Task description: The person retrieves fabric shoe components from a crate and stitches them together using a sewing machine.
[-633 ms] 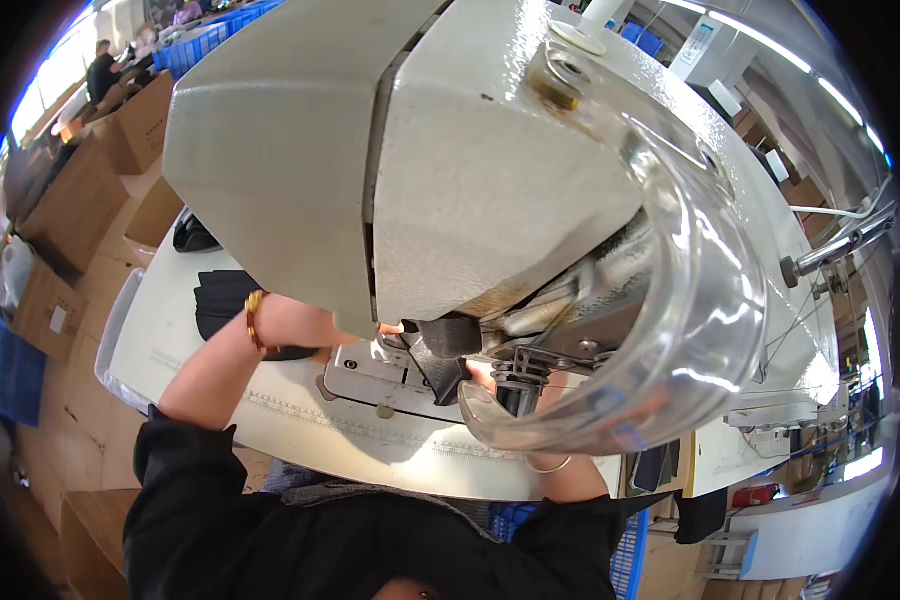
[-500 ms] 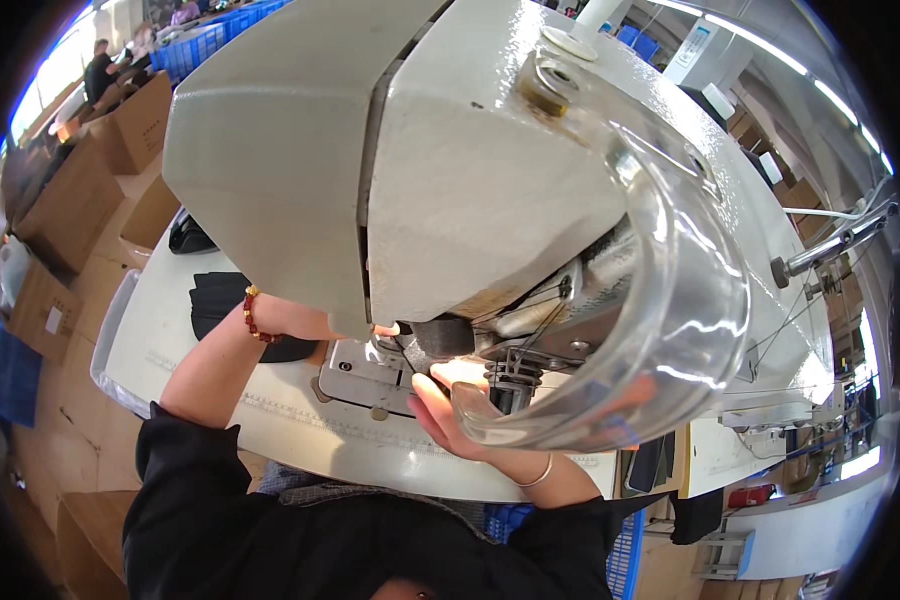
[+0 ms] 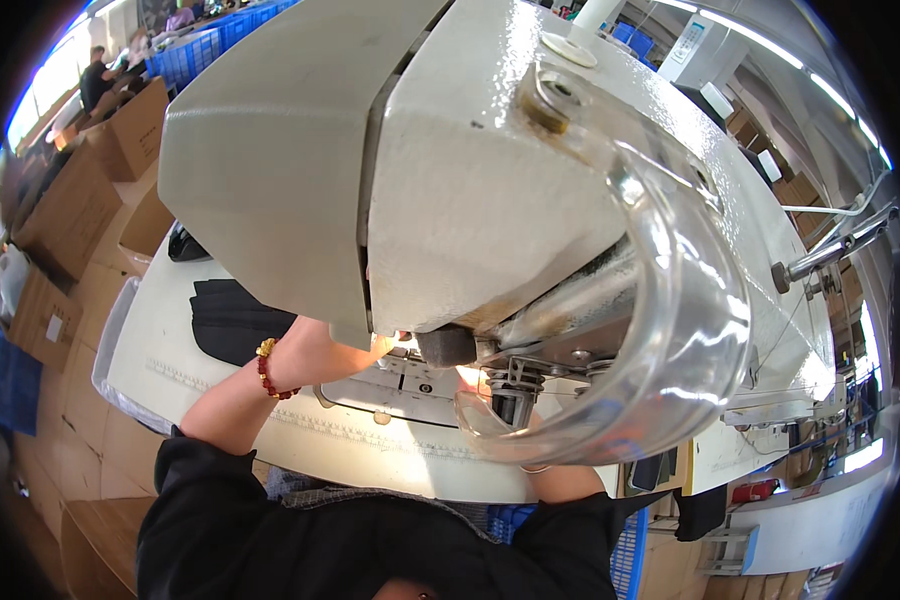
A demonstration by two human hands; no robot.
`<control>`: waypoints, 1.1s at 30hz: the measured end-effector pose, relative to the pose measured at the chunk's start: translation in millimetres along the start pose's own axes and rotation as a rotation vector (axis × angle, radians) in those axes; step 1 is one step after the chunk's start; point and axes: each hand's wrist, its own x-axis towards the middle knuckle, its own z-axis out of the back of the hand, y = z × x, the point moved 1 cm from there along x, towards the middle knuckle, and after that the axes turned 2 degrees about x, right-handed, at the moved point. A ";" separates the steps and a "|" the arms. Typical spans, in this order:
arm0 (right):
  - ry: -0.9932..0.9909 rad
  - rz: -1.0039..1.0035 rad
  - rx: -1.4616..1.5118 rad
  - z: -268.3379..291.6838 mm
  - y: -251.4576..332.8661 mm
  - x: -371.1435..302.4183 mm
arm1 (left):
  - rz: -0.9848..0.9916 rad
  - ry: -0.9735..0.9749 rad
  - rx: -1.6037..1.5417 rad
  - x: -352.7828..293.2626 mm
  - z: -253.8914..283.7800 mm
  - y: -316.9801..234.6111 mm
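Observation:
A large white sewing machine fills the middle. My left hand, with a red bead bracelet at its wrist, reaches under the left side of the machine head, beside the metal bed plate; its fingertips are hidden there. Only a small lit part of my right hand shows beneath the head, near the needle area. The clear curved plastic guard and metal parts cover the rest, so its fingers cannot be made out. Whether either hand holds something is hidden. Black fabric pieces lie left of my left hand.
A ruler strip runs along the white table's front edge. Dark flat items lie at the table's right. Cardboard boxes and blue crates stand to the left, where people sit farther back. A metal rod projects at the right.
My right hand has moved up and away from me, from in front of the bed plate to behind the guard. My left hand has shifted slightly right and nearer to me.

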 end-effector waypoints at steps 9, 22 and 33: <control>-0.016 -0.134 -0.031 -36.7 4.6 1.1 | -0.046 0.035 -0.090 -5.3 -8.1 25.5; -0.228 -0.100 0.070 45.1 35.6 95.5 | 0.080 -0.021 -0.572 -6.7 32.5 90.9; -0.514 -0.490 0.185 107.6 30.6 39.4 | 0.269 0.202 0.870 -52.3 149.0 85.5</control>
